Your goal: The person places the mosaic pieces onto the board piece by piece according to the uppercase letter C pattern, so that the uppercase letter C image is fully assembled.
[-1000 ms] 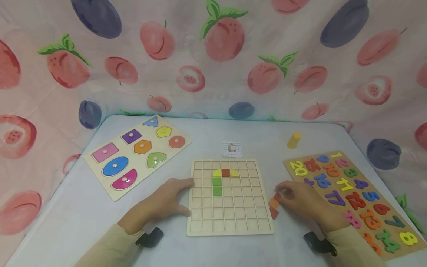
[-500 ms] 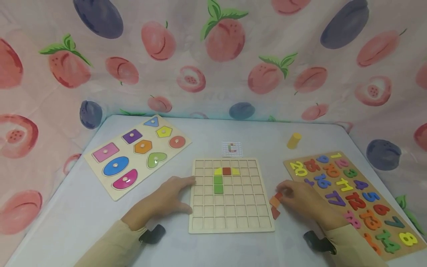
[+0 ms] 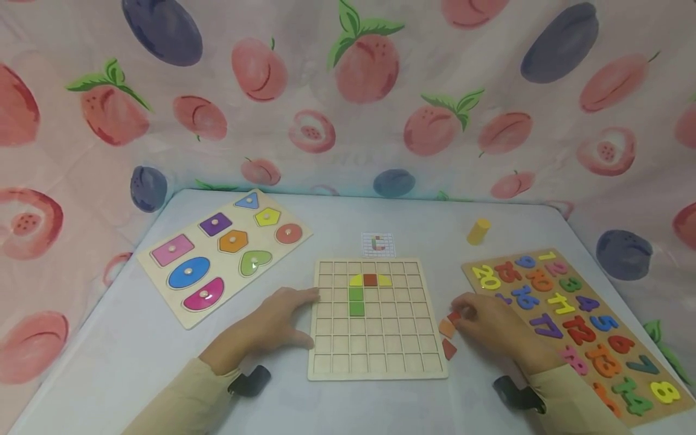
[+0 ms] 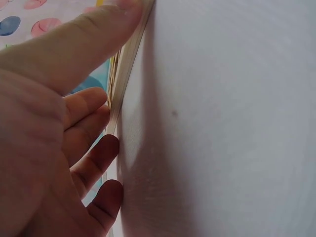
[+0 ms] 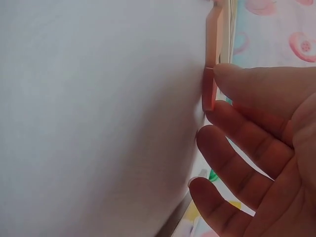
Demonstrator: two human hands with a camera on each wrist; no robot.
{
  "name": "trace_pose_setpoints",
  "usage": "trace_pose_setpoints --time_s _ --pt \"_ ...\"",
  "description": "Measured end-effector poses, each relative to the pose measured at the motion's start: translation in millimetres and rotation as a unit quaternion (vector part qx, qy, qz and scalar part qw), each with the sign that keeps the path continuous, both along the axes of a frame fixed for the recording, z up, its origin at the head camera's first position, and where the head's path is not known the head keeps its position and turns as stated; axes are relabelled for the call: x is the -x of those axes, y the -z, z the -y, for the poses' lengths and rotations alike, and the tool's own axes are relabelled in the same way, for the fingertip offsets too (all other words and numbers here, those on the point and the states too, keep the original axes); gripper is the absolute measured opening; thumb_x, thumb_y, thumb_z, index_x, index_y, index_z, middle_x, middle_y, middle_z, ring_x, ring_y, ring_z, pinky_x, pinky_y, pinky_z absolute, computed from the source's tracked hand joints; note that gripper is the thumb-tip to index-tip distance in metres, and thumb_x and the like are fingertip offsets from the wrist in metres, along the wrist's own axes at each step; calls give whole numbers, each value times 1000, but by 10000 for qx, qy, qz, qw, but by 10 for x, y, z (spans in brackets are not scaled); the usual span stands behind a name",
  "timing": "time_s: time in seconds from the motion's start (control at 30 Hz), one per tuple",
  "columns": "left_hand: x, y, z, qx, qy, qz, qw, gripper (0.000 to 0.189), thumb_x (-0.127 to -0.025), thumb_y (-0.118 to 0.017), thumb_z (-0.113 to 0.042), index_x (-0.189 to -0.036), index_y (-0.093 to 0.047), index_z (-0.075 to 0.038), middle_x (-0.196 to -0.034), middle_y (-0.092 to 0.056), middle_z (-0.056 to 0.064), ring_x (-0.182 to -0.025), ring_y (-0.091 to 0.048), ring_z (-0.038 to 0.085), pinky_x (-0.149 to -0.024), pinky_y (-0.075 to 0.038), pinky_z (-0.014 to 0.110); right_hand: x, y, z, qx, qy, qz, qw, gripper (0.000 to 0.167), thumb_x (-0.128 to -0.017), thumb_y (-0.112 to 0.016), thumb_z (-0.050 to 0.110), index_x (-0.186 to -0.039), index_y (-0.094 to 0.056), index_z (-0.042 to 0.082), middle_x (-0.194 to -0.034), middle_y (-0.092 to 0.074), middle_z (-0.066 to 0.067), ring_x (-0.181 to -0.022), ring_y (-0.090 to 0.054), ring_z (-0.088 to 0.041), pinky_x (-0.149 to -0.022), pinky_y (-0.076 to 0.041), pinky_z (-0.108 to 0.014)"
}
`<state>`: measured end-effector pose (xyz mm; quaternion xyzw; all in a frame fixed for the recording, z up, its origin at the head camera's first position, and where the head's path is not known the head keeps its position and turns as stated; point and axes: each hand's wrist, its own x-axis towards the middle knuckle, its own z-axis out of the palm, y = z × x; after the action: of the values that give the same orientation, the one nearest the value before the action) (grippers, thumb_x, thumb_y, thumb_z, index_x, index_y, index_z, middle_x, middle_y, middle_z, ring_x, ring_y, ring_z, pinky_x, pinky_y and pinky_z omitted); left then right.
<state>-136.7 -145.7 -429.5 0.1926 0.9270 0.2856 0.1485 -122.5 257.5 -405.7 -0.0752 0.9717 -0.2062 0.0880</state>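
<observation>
A light wooden grid board (image 3: 375,350) lies in the middle of the table. Set in its cells are two yellow curved pieces (image 3: 385,280), a red square (image 3: 370,280) and two green squares (image 3: 356,294). My left hand (image 3: 272,320) rests at the board's left side, thumb and fingers spread, their tips against the edge. Beyond the right edge, the thumb and index finger of my right hand (image 3: 489,323) pinch a red piece (image 5: 209,89) low on the cloth. An orange piece (image 3: 447,328) touches it, and a red triangular piece (image 3: 449,348) lies just nearer.
A small pattern card (image 3: 378,244) lies behind the board, with a yellow cylinder (image 3: 479,232) standing to its right. A knobbed shape puzzle (image 3: 206,290) lies at left, a number puzzle (image 3: 592,302) at right under my right forearm. A fruit-print cloth (image 3: 348,121) hangs behind.
The grid board and my left hand have shifted slightly right and away from me. By my right hand, a small gap has opened between the orange piece and the red triangular one.
</observation>
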Motion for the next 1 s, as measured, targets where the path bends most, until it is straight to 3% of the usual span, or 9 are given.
trace_pose_setpoints --time_s 0.37,0.73,1.0 --pt "-14 -11 -8 -8 0 -21 10000 85 -71 -92 -26 -147 -53 -19 -150 -49 -3 -134 -43 26 -107 -42 45 26 -10 15 -112 14 -148 9998 31 -87 -76 18 -113 -68 2 -99 -68 -6 -86 -60 -22 -76 -52 -45" --pt "-15 -9 -8 -41 30 -30 10000 84 -71 -91 -24 -146 -54 -17 -150 -49 -3 -133 -43 26 -107 -41 45 74 11 69 -120 268 90 9995 33 -89 -75 23 -115 -68 4 -97 -68 -4 -85 -59 -20 -74 -52 -41" --pt "-14 -4 0 -46 28 -40 10000 84 -71 -92 -26 -146 -54 -18 -151 -48 -5 -134 -43 26 -108 -40 46 119 58 91 -72 195 1 9998 33 -90 -72 16 -120 -68 4 -109 -70 -8 -93 -62 -23 -82 -53 -46"
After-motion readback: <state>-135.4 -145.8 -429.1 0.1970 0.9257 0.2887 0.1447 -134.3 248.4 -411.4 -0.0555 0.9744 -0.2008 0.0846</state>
